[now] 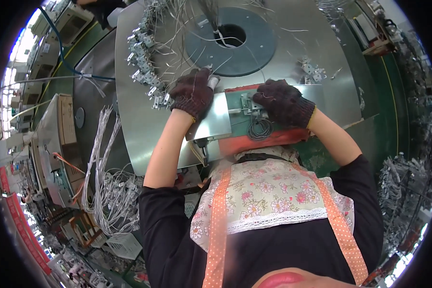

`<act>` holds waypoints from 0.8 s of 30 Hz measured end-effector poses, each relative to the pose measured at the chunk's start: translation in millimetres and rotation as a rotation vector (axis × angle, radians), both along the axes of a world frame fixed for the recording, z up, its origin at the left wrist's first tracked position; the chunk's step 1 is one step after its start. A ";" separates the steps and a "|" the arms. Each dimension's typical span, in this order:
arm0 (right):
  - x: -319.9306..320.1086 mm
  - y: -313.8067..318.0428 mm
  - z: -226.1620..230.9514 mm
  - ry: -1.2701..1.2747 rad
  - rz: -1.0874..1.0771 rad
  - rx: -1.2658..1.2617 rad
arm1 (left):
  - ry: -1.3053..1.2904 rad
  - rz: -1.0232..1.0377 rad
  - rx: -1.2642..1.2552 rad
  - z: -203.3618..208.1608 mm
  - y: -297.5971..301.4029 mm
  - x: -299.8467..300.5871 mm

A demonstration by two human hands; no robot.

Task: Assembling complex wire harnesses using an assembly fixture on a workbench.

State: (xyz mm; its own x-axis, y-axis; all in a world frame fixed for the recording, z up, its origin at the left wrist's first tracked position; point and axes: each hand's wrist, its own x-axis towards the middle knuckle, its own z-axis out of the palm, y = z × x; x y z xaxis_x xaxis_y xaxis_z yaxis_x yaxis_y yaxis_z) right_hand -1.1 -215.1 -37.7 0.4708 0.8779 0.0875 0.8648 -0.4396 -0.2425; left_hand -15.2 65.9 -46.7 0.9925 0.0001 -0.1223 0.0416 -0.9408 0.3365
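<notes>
Both my hands wear dark brown knit gloves. My left hand (192, 93) is over the left part of the work area with its fingers curled. Something pale shows at its fingertips, too small to name. Below it lies a shiny flat metal plate (213, 120). My right hand (284, 103) is closed, its fingertips against a small metal bracket (247, 102) on the green recessed bed (236, 120). Whatever else those fingers cover is hidden. A coil of thin grey wire (260, 128) hangs at the bed's near side, just below the bracket.
A grey round disc (264, 53) with a central hole and upright wires stands beyond my hands. Many wired metal brackets (141, 57) line the table's left edge. More brackets (313, 71) lie at right. Bundled wires (101, 163) hang at left, above a white basket (125, 246).
</notes>
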 end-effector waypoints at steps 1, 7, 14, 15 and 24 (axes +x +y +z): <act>1.8 0.9 2.5 0.007 0.006 -0.042 | -0.183 -0.049 0.056 -2.6 -0.2 -4.4; -2.5 14.0 -1.5 -0.115 -0.012 0.018 | -0.677 -0.126 0.120 -11.1 -5.8 -11.6; -23.5 6.0 -28.9 -0.005 -0.222 0.075 | -0.790 -0.249 0.156 -7.4 -24.1 -22.4; -26.9 6.2 -30.9 -0.010 -0.227 0.075 | -0.778 -0.264 0.175 -6.7 -30.5 -28.4; -35.7 1.2 -31.9 0.204 -0.197 0.300 | -0.294 -0.605 0.065 -12.2 -94.9 -37.6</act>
